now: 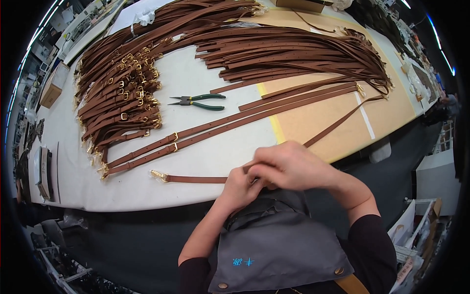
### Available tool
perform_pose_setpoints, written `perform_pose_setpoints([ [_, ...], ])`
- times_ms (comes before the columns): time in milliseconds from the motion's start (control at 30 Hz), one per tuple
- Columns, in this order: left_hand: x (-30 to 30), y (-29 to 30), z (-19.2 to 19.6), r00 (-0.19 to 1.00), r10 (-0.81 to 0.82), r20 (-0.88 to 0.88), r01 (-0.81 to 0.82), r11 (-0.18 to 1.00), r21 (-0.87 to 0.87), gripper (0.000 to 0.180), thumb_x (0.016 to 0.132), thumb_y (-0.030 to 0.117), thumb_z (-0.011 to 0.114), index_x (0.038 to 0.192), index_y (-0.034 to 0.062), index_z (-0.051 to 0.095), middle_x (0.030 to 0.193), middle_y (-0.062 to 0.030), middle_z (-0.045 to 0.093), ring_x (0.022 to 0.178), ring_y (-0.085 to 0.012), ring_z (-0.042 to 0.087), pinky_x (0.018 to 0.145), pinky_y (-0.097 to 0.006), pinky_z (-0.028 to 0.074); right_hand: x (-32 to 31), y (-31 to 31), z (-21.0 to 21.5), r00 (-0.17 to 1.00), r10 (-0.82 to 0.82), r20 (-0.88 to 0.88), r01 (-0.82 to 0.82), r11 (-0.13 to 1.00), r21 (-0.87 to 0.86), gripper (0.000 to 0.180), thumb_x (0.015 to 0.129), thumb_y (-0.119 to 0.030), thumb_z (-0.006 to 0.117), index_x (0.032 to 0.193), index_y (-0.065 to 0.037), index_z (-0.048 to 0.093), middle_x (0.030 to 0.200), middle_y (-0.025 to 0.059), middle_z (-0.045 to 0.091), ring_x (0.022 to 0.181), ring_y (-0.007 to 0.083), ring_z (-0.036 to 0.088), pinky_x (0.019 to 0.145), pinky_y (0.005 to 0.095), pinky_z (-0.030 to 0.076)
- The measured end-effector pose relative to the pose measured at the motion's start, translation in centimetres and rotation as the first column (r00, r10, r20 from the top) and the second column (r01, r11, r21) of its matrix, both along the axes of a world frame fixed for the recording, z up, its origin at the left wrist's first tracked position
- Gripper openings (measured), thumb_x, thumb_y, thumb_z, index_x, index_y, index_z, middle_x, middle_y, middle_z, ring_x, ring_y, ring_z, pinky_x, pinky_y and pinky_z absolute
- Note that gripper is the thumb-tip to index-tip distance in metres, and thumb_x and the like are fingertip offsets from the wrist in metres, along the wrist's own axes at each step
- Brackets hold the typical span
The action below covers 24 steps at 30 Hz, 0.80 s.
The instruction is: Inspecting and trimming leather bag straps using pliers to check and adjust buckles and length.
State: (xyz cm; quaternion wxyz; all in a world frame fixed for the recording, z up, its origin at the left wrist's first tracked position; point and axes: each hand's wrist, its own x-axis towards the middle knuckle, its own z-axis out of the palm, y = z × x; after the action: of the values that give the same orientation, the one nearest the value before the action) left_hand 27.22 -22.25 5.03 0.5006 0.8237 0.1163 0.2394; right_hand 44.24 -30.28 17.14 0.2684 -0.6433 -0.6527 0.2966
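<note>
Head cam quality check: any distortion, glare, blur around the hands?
Head view: strong fisheye, table edge bows and corners go black; lighting even, soft shadows, no glare on the brown strap; left hand and right hand fairly sharp; rim clutter smeared.

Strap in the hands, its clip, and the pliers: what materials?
Strap: brown, matte, flat with clean-cut edges, looks like leather or a leather substitute. Clip: shiny gold-coloured metal, probably plated. Pliers: dark steel-looking nose, glossy green handle sleeves, likely plastic or rubber.

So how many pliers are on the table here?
1. The green-handled pliers lie on the white table, between the buckled strap pile and the long strap bundle. More could be hidden under the straps.
</note>
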Motion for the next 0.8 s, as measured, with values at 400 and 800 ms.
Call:
perform_pose_setpoints([
  [400, 0.8, -0.2, 0.8, 0.999, 0.041, -0.03, -0.043, 0.998, -0.047, 0.018, 0.089, 0.007, 0.078, 0.101, 0.0012, 0.065, 0.09, -0.0131, 0.069, 0.074, -0.0285, 0.07, 0.065, -0.036, 0.056, 4.2, -5.0, -0.6, 0.999, -0.028, 0.032, 0.024, 0.991, 0.13, 0.009, 0.092, -0.017, 0.073, 0.089, -0.008, 0.071, 0.077, 0.0077, 0.068, 0.068, 0.0275, 0.068, 0.06, 0.0351, 0.052],
  [800, 0.5, 0.1, 0.8, 0.999, 0.045, -0.001, -0.045, 0.996, 0.072, 0.02, 0.089, 0.004, 0.077, 0.103, 0.0012, 0.063, 0.089, -0.0133, 0.066, 0.072, -0.0308, 0.068, 0.063, -0.038, 0.055, 2.9, -4.9, -1.5, 0.913, 0.098, 0.397, -0.072, 0.994, -0.078, 0.021, 0.098, -0.03, 0.065, 0.089, -0.011, 0.066, 0.082, 0.0095, 0.068, 0.076, 0.0325, 0.07, 0.063, 0.0462, 0.052],
])
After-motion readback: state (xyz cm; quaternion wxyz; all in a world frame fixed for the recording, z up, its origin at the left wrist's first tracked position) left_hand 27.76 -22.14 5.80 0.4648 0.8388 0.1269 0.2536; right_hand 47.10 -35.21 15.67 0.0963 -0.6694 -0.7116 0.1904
